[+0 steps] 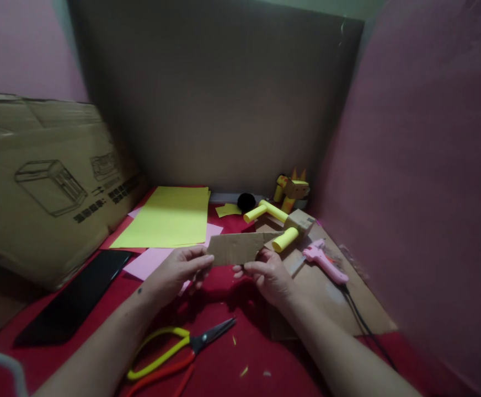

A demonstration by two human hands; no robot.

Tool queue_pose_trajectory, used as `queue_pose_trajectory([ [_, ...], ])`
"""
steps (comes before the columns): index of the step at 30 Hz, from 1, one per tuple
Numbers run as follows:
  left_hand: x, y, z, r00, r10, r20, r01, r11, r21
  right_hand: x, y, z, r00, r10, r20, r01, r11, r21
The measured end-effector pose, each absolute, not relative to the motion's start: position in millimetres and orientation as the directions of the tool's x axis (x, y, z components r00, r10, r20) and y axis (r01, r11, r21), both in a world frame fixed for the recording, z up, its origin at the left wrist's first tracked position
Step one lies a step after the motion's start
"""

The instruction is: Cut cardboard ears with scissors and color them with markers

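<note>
A rectangular strip of brown cardboard (pixel 234 249) is held up between my two hands over the red cloth. My left hand (pixel 186 267) pinches its left end between thumb and fingers. At the lower right part of the strip, my right hand (pixel 267 273) grips the edge, its fingers partly behind the piece. Just beyond the strip's right end lies a cardboard box with yellow paper tubes (pixel 286 239) attached. Scissors (pixel 194 344) with yellow and red handles rest below my hands, blades pointing right.
A pink glue gun (pixel 325 262) lies on a cardboard sheet (pixel 348 311) at right, its cord trailing forward. Yellow paper (pixel 166 215) and pink paper (pixel 147 263) lie left, near a black flat object (pixel 75 298). A large carton (pixel 50 187) stands left; a yellow-and-cardboard figure (pixel 296 190) stands behind.
</note>
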State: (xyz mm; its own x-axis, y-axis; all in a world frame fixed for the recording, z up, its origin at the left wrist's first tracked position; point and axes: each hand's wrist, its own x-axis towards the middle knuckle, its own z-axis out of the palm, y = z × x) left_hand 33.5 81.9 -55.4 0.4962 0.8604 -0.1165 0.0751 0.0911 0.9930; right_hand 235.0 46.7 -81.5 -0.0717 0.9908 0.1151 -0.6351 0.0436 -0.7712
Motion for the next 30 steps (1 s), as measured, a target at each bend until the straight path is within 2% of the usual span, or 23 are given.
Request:
queue_pose_trajectory([
  [5,30,86,-53,0.456,0.884,-0.101,-0.028,0.128,0.991,238,45,-82,-0.208,0.965,0.162,-0.679,-0.023,-0.734],
  [9,30,84,-51,0.433,0.894,-0.112,-0.020,0.133,0.991,239,43,-80,-0.247,0.951,0.187,-0.688,-0.036,-0.725],
  [13,36,80,-49,0.423,0.902,-0.091,0.059,0.073,0.996,235,37,-78,-0.317,0.935,0.158,-0.603,-0.070,-0.795],
  [16,39,76,-41,0.469,0.882,-0.044,0.177,-0.045,0.983,233,38,-80,-0.205,0.976,0.073,-0.557,-0.055,-0.828],
  [19,29,66,-29,0.439,0.898,-0.031,0.293,-0.110,0.950,235,42,-81,-0.047,0.999,0.026,-0.561,-0.005,-0.828],
  [22,5,42,-23,0.512,0.852,-0.110,0.547,-0.225,0.806,239,47,-79,0.056,0.998,-0.016,-0.605,0.021,-0.796],
  [23,-3,31,-25,0.558,0.814,-0.161,0.630,-0.289,0.721,240,48,-79,0.072,0.997,-0.030,-0.617,0.021,-0.787],
  [25,-15,7,-32,0.544,0.810,-0.219,0.778,-0.389,0.493,240,48,-79,0.079,0.995,-0.053,-0.626,0.008,-0.780],
  [27,-19,-14,-40,0.513,0.838,-0.185,0.836,-0.439,0.329,239,48,-80,0.083,0.995,-0.063,-0.623,0.002,-0.782],
  [30,-16,-32,-49,0.443,0.867,-0.227,0.889,-0.392,0.238,236,45,-82,0.086,0.994,-0.067,-0.617,0.001,-0.787],
])
